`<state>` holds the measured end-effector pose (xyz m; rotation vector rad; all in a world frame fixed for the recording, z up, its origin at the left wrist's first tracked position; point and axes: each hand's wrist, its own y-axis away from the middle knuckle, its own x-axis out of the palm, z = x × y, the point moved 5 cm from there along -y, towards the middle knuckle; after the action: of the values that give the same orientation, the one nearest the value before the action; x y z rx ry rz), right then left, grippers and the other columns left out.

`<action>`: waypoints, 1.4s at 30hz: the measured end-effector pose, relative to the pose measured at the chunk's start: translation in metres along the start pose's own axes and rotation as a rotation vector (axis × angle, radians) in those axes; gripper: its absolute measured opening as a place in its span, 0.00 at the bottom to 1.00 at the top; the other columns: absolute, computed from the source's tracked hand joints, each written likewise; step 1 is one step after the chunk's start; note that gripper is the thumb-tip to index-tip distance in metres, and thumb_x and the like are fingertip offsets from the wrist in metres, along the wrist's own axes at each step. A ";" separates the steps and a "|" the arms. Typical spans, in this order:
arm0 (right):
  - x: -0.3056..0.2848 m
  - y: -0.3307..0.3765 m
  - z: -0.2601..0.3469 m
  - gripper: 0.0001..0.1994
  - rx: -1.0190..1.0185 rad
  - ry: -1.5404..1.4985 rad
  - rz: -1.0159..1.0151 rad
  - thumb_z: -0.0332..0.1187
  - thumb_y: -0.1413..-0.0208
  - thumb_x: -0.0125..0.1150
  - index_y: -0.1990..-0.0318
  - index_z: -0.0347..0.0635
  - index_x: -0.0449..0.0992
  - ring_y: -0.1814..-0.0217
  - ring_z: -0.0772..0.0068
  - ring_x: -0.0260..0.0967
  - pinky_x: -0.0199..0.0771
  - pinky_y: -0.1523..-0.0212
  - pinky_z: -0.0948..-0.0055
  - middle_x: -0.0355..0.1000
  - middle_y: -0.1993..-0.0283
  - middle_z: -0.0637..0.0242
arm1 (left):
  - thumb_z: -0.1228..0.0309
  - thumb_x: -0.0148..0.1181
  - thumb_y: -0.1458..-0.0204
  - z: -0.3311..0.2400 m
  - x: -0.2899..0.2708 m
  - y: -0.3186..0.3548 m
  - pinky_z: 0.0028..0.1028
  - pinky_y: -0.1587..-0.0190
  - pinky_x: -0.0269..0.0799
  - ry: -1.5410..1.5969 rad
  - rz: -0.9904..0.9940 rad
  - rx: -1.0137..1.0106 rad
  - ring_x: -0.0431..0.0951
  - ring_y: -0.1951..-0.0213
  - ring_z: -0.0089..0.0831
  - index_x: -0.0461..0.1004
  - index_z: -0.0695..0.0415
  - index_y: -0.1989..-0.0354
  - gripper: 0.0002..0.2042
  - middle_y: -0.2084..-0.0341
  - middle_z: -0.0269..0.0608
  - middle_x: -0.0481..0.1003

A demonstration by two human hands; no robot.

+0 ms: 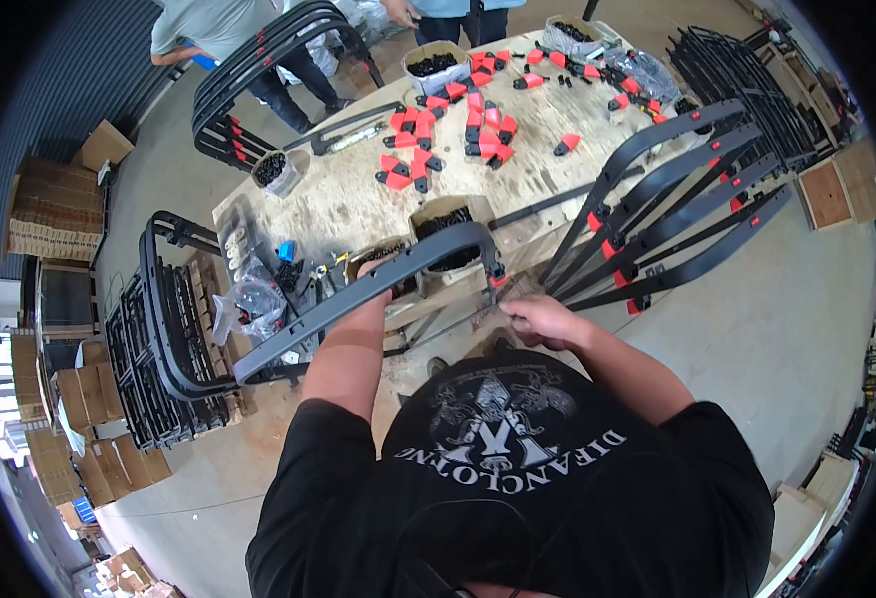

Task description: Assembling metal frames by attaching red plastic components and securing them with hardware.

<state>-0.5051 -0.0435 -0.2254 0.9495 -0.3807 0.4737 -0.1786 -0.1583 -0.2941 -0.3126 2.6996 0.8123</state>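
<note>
Left hand clamped round grey curved frame bar, bracing it over workbench edge. Right hand pinched shut near bar's end by red clip; held part hidden, can't tell.

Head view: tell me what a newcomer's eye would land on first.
A long curved dark-grey plastic frame bar crosses the middle, gripped by the left hand, while the right hand works at its red-tipped end just right of centre. Beyond it, small red-and-black plastic clips lie scattered over the worn plywood table. To the right, a fan of matching dark-grey frame bars leans out from the table's edge.
</note>
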 end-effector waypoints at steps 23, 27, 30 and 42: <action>0.013 -0.022 -0.029 0.11 -0.079 0.176 -0.178 0.41 0.37 0.59 0.65 0.44 0.72 0.83 0.82 0.51 0.46 0.83 0.76 0.63 0.73 0.74 | 0.79 0.70 0.56 -0.020 -0.046 0.143 0.26 0.84 0.67 0.340 0.251 -0.021 0.73 0.83 0.26 0.63 0.54 0.66 0.17 0.79 0.37 0.71; 0.120 -0.047 -0.027 0.16 -0.078 0.248 -0.035 0.49 0.35 0.57 0.64 0.46 0.74 0.81 0.85 0.51 0.47 0.80 0.80 0.64 0.73 0.76 | 0.80 0.74 0.56 0.007 -0.067 0.169 0.23 0.76 0.65 0.263 0.276 0.097 0.72 0.76 0.22 0.62 0.52 0.69 0.20 0.76 0.34 0.70; 0.204 -0.073 -0.053 0.16 -0.036 0.086 0.113 0.52 0.35 0.56 0.61 0.49 0.74 0.79 0.85 0.53 0.46 0.80 0.80 0.66 0.71 0.78 | 0.76 0.76 0.58 0.005 -0.103 0.196 0.24 0.66 0.69 -0.085 0.299 0.388 0.71 0.68 0.21 0.68 0.57 0.67 0.17 0.71 0.33 0.71; 0.347 -0.113 -0.128 0.16 -0.015 -0.397 0.216 0.47 0.40 0.54 0.61 0.42 0.74 0.74 0.70 0.63 0.56 0.79 0.74 0.70 0.67 0.66 | 0.73 0.73 0.53 0.070 -0.268 0.253 0.29 0.61 0.73 -0.129 0.275 0.637 0.76 0.63 0.26 0.74 0.59 0.62 0.13 0.64 0.38 0.76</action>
<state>-0.1412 0.0839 -0.1942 0.9925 -0.8518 0.4764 0.0128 0.1194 -0.1298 0.2514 2.7313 -0.0015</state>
